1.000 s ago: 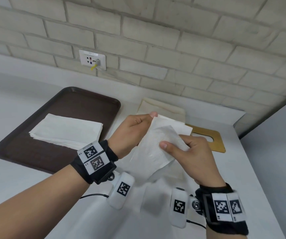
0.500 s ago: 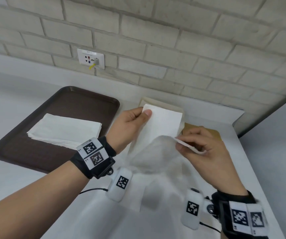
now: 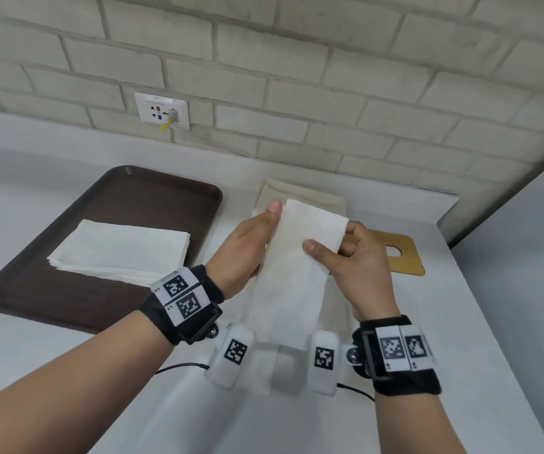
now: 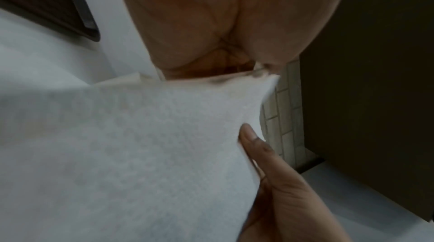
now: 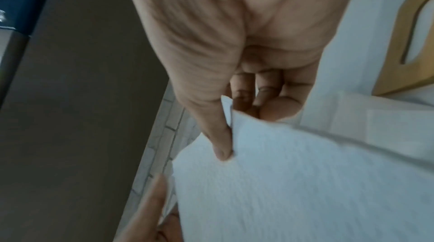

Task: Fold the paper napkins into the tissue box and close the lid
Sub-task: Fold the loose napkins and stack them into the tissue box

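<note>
While two hands (image 3: pixel 303 253) pinch one napkin (image 3: pixel 293 273), one stack (image 3: pixel 123 253) waits.

White counter (image 3: pixel 67 365) bears a brown tray (image 3: pixel 165 204), tissue box (image 3: pixel 300 194) and lid (image 3: pixel 405 257) (wooden)

Left hand (image 3: pixel 247 247) and right hand (image 3: pixel 355 257) raised side by side, forearms extended forward, thumbs and fingers pinching.
</note>
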Demonstrator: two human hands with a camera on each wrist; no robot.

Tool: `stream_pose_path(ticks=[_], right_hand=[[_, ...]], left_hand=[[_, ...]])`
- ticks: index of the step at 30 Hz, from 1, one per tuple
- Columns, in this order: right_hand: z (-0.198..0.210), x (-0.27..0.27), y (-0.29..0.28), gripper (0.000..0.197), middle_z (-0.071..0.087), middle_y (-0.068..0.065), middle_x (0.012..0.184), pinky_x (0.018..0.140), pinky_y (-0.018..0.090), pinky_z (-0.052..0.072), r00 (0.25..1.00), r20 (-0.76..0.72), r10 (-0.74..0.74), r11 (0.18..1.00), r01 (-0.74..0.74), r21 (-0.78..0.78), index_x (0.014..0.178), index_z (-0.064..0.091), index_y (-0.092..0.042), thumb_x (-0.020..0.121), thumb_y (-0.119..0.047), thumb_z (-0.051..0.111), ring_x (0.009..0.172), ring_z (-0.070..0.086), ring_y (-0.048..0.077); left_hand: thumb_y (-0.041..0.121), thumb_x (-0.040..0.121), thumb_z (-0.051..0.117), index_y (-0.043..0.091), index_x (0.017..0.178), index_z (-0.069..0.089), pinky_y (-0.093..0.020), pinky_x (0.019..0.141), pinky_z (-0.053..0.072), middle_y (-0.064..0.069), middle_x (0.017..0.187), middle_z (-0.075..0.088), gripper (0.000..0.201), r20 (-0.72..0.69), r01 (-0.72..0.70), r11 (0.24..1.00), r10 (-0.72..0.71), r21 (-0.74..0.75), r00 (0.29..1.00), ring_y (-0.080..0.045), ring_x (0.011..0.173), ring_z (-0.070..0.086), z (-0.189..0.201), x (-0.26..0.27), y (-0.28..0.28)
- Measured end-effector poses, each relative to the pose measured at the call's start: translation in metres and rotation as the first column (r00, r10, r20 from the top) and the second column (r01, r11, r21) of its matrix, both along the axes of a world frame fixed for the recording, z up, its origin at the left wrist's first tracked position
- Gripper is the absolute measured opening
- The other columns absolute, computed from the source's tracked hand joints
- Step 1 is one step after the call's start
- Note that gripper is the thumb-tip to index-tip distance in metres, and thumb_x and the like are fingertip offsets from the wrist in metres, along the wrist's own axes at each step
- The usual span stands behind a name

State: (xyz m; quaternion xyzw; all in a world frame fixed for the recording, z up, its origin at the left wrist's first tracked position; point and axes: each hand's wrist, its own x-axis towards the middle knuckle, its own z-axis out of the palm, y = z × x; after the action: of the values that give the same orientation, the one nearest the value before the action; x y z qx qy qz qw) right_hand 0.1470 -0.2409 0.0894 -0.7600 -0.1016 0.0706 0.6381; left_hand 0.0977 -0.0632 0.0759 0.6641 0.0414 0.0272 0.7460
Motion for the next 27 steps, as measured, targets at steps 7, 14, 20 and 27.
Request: stream_pose_path(ticks=[7, 14, 20, 27], right_hand=[[-0.026, -0.001, 0.004, 0.061, 0.07, -0.006, 0.105, 0.079, 0.034, 0.058, 0.98, 0.105, -0.168, 0.978, 0.179, -0.104, 0.121, 0.061, -0.032, 0.07, -0.044, 0.092, 0.085, 0.067, 0.01], [-0.054, -0.021, 0.011, 0.074, 0.07, -0.014, 0.126, 0.101, 0.041, 0.054, 0.985, -0.03, 0.17, 0.979, -0.172, -0.108, 0.145, 0.035, -0.04, 0.087, -0.037, 0.08, 0.114, 0.067, 0.003], [-0.059, -0.029, 0.021, 0.018, 0.071, -0.014, 0.121, 0.105, 0.049, 0.05, 0.984, 0.033, 0.178, 0.98, -0.174, -0.097, 0.123, 0.055, -0.033, 0.104, -0.032, 0.056, 0.116, 0.066, 0.006], [-0.055, -0.035, 0.034, 0.025, 0.073, -0.008, 0.121, 0.101, 0.041, 0.054, 0.953, 0.037, 0.299, 0.954, -0.298, -0.033, 0.128, 0.06, -0.024, 0.104, -0.023, 0.06, 0.115, 0.068, 0.011]], left_hand=[[0.014, 0.102, 0.065, 0.018, 0.131, 0.065, -0.053, 0.098, 0.058, -0.005, 0.121, 0.076, 0.03, 0.104, -0.018, 0.996, 0.009, 0.089, 0.994, -0.029, 0.111, 0.073, -0.021, -0.002, 0.006], [0.003, 0.105, 0.054, 0.007, 0.132, 0.061, -0.043, 0.091, 0.06, -0.012, 0.122, 0.074, 0.029, 0.085, -0.155, 0.983, 0.164, -0.098, 0.983, -0.029, 0.11, 0.072, -0.016, 0.006, 0.011], [0.012, 0.103, 0.063, 0.003, 0.128, 0.058, -0.042, 0.091, 0.058, -0.011, 0.122, 0.073, 0.028, 0.072, -0.278, 0.937, 0.299, -0.211, 0.952, -0.024, 0.108, 0.072, -0.014, 0.005, 0.013], [0.018, 0.101, 0.064, 0.006, 0.121, 0.07, -0.053, 0.1, 0.057, -0.009, 0.118, 0.077, 0.025, 0.003, -0.162, 0.984, 0.163, -0.079, 0.987, -0.03, 0.11, 0.074, -0.034, -0.028, 0.038]])
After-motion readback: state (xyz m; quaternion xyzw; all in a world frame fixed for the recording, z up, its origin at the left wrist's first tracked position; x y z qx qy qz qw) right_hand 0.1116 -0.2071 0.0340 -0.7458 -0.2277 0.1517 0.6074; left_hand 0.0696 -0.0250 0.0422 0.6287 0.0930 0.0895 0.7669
